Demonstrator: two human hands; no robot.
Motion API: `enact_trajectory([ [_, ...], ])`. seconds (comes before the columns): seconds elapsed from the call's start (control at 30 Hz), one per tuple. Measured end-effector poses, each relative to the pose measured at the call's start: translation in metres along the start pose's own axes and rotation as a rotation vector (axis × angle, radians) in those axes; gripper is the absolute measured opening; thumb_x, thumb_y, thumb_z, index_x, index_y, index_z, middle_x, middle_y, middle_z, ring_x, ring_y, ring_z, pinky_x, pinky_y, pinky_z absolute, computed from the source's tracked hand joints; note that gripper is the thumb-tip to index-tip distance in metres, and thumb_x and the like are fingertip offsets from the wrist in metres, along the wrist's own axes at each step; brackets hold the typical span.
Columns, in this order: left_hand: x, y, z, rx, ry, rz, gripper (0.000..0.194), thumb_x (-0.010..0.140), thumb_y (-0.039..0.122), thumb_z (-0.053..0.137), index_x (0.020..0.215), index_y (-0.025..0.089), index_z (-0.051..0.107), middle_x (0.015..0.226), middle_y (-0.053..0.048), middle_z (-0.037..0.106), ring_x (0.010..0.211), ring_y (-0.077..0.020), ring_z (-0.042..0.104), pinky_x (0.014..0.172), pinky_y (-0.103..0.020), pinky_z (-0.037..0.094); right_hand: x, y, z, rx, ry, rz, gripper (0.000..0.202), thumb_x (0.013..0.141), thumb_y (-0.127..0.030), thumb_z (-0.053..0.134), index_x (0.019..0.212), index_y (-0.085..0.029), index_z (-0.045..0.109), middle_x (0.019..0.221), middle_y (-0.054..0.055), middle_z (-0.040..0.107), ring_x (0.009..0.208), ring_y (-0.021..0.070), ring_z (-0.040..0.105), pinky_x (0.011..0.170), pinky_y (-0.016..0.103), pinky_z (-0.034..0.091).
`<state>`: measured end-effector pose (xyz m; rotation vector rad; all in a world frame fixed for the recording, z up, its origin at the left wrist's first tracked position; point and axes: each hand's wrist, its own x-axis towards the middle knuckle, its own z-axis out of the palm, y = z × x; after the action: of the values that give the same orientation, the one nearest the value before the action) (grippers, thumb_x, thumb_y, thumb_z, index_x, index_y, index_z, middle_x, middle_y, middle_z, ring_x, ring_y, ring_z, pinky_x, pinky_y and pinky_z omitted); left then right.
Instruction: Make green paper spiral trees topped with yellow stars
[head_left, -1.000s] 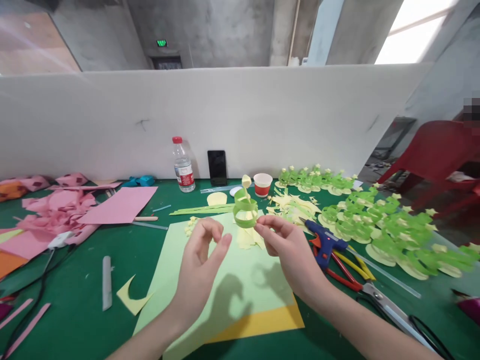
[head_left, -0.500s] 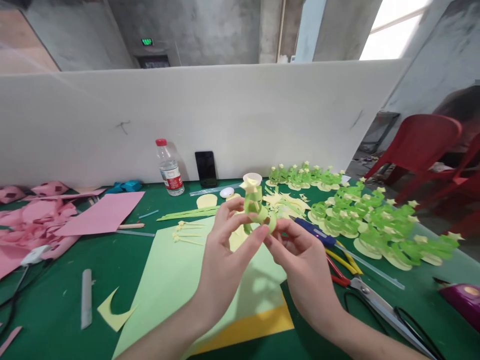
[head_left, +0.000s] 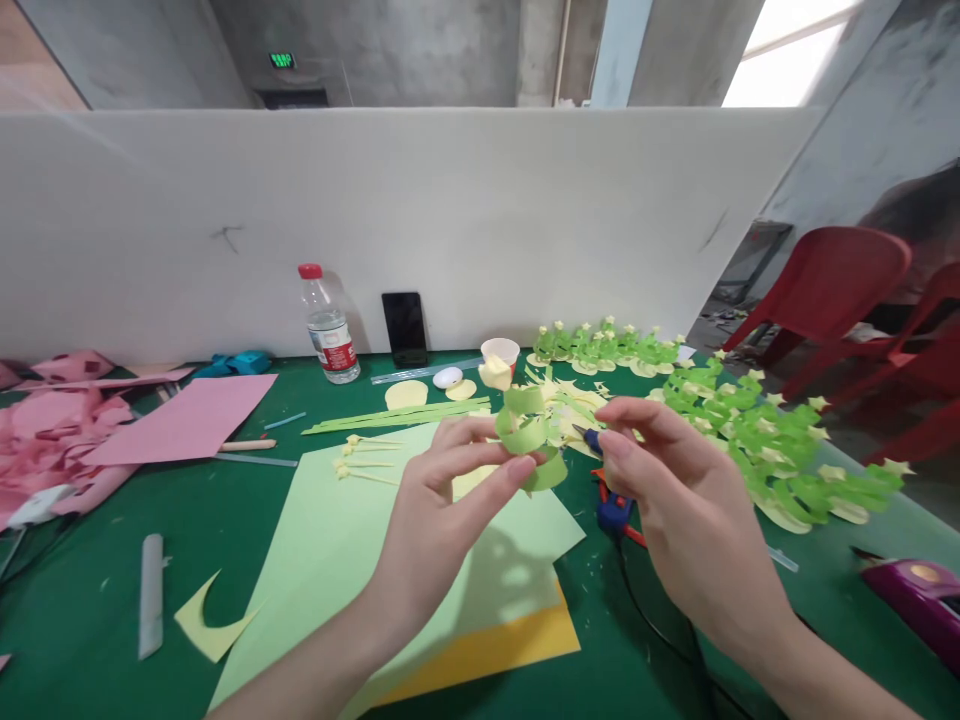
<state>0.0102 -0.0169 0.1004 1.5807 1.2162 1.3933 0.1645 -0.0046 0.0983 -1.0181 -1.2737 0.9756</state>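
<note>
My left hand [head_left: 442, 500] pinches a coiled light green paper strip [head_left: 523, 430] between thumb and fingers, with a pale yellow paper piece [head_left: 496, 372] at its top. To the right, my right hand [head_left: 694, 510] has its fingers closed round a blue glue gun [head_left: 615, 512], partly hidden behind them. The gun's dark tip points left towards the coil, apart from it. Below the coil lie light green paper sheets [head_left: 337, 570] over a yellow-orange sheet [head_left: 480, 655]. Several star-topped strips [head_left: 364, 463] rest on the green paper.
Finished green coils with stars [head_left: 780, 430] stand at the right. A bottle [head_left: 330, 335], a phone [head_left: 405, 330] and a white cup [head_left: 500, 350] are along the white panel. Pink paper [head_left: 180, 420] lies left. A purple tool [head_left: 919, 595] is at the right edge.
My right hand has left the coil, moved right and closed on the glue gun, whose handle has turned into view. The coil stays in my left hand. The view has shifted slightly.
</note>
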Motion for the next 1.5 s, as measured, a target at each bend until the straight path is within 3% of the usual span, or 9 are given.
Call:
enact_trajectory([
  [0.13,-0.002,0.000,0.002,0.036,-0.056,-0.025,0.014,0.071,0.032,0.063,0.061,0.027,0.071,0.061,0.001,0.065,0.072,-0.0204,0.054,0.070,-0.034,0.044,0.009,-0.009,-0.004,-0.059,-0.116,-0.078,0.014,0.073,-0.031,0.060,0.087,-0.030,0.064,0.068,-0.002,0.041,0.061,0.0105,0.041,0.051,0.021,0.035],
  [0.37,-0.003,-0.002,0.007,-0.035,-0.147,-0.107,0.012,0.068,0.028,0.066,0.057,0.024,0.070,0.063,0.000,0.065,0.074,-0.0193,0.052,0.075,-0.031,0.040,0.017,-0.010,-0.007,-0.047,-0.255,-0.147,0.007,0.073,-0.028,0.064,0.077,-0.033,0.065,0.079,-0.002,0.047,0.072,0.0114,0.041,0.062,0.023,0.034],
  [0.63,-0.002,-0.004,0.010,-0.102,-0.188,-0.124,0.013,0.068,0.027,0.066,0.056,0.024,0.069,0.059,0.001,0.061,0.067,-0.0174,0.048,0.072,-0.031,0.037,0.017,-0.010,-0.005,-0.068,-0.224,-0.106,0.006,0.070,-0.023,0.064,0.071,-0.025,0.059,0.078,-0.003,0.045,0.067,0.0103,0.039,0.059,0.025,0.032],
  [0.8,-0.003,-0.007,0.012,-0.106,-0.143,-0.145,0.008,0.064,0.028,0.069,0.057,0.024,0.068,0.060,0.002,0.059,0.068,-0.0172,0.047,0.070,-0.031,0.036,0.015,-0.009,-0.003,-0.104,-0.202,-0.124,0.006,0.070,-0.022,0.064,0.071,-0.024,0.058,0.079,-0.002,0.042,0.070,0.0112,0.040,0.059,0.025,0.034],
  [1.0,-0.003,-0.007,0.012,-0.088,-0.076,-0.098,0.019,0.066,0.026,0.066,0.047,0.023,0.063,0.053,0.003,0.057,0.063,-0.0158,0.046,0.069,-0.031,0.035,0.007,-0.010,0.002,-0.150,-0.191,-0.151,0.006,0.069,-0.021,0.063,0.070,-0.025,0.059,0.078,-0.001,0.043,0.068,0.0119,0.041,0.057,0.025,0.036],
  [1.3,-0.001,-0.009,0.013,-0.106,-0.107,-0.116,0.021,0.067,0.024,0.064,0.047,0.022,0.064,0.053,0.001,0.057,0.065,-0.0169,0.048,0.069,-0.031,0.036,0.010,-0.011,-0.003,-0.156,-0.161,-0.113,0.005,0.073,-0.023,0.061,0.069,-0.023,0.058,0.076,-0.001,0.045,0.070,0.0104,0.042,0.057,0.021,0.036],
  [1.5,-0.003,-0.019,0.016,-0.283,-0.056,-0.186,0.007,0.070,0.025,0.066,0.071,0.030,0.071,0.076,0.003,0.064,0.077,-0.0154,0.051,0.073,-0.028,0.039,0.012,-0.008,0.002,-0.145,-0.129,-0.106,0.007,0.071,-0.023,0.062,0.066,-0.021,0.058,0.074,-0.002,0.046,0.066,0.0086,0.042,0.053,0.020,0.035],
])
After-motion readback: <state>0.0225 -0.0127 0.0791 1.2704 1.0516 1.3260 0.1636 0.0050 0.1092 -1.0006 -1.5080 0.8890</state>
